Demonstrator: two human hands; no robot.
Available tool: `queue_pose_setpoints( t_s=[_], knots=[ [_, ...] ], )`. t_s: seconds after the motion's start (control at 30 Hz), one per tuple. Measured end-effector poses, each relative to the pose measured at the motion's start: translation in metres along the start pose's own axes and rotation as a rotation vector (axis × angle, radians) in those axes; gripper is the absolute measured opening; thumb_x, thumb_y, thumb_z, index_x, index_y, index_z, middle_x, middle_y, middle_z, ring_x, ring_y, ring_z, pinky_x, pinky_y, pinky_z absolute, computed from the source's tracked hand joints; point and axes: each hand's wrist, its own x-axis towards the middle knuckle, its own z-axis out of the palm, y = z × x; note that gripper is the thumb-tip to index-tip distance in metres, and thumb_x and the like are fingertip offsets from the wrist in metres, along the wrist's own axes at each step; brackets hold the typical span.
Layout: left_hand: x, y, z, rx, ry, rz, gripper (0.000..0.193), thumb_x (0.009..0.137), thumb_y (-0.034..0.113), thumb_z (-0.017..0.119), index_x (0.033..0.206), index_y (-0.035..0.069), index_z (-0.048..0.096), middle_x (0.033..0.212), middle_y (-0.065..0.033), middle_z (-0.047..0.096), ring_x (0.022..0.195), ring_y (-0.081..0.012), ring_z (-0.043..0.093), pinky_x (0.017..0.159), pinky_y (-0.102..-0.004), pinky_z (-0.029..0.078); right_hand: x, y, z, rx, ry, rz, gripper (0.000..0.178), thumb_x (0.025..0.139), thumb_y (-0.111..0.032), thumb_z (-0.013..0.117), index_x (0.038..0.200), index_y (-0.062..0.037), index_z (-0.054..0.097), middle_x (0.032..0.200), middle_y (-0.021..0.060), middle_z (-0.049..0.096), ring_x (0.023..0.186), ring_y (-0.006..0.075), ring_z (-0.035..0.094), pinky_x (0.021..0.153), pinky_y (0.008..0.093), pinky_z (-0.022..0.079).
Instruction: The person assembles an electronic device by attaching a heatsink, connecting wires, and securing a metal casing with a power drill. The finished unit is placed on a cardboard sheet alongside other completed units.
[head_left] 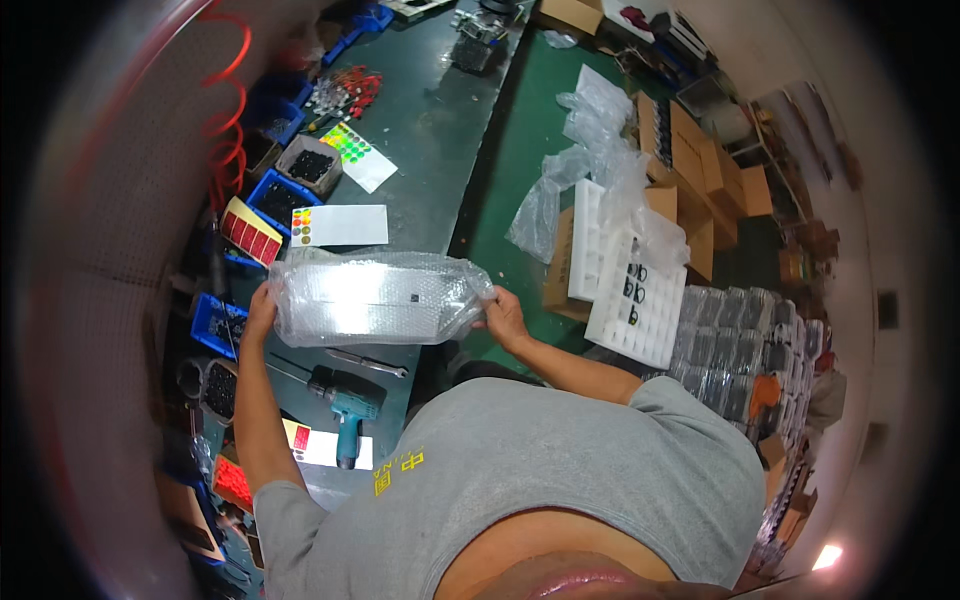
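A long, flat silvery item in clear bubble wrap, a bubble-wrapped package (400,305), is held level between my two hands over the workbench edge. My left hand (260,312) closes on its left end. At the opposite end, my right hand (506,316) pinches the loose corner of the wrap. Bright light glares off the middle of the package. On the bench just nearer to me lies a wrench (368,361). A teal cordless drill (350,408) with a long bit rests beside it, close to my left forearm.
Blue bins (217,325) of small parts line the bench's left side. Sticker sheets (340,225) lie beyond the package. A red coiled hose (238,110) hangs at left. To the right stand white trays (640,315), cardboard boxes (705,165) and stacked clear-wrapped packages (730,350).
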Motion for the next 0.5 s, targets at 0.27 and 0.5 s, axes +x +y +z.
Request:
queue_pose_setpoints(
  t_s=[0.27, 0.5],
  knots=[
    [-0.02, 0.0, -0.022, -0.174, 0.1, -0.092, 0.044, 0.102, 0.043, 0.055, 0.109, 0.002, 0.069, 0.097, -0.0026, 0.067, 0.087, -0.0131, 0.06, 0.078, -0.0284, 0.048, 0.05, 0.043, -0.161, -0.627, 0.652, -0.323, 0.03, 0.102, -0.028, 0.05, 0.098, -0.0012, 0.062, 0.072, 0.0084, 0.06, 0.057, 0.0173, 0.059, 0.043, 0.0324, 0.044],
    [-0.015, 0.018, -0.017, -0.089, 0.135, -0.255, 0.052, 0.095, 0.059, 0.058, 0.116, 0.013, 0.069, 0.104, -0.0016, 0.067, 0.089, -0.0162, 0.061, 0.073, -0.0342, 0.053, 0.197, -0.202, -0.43, 0.181, 0.727, -0.436, 0.032, 0.103, -0.03, 0.052, 0.089, -0.0016, 0.056, 0.08, 0.0127, 0.061, 0.062, 0.0234, 0.06, 0.049, 0.039, 0.049]
  ],
)
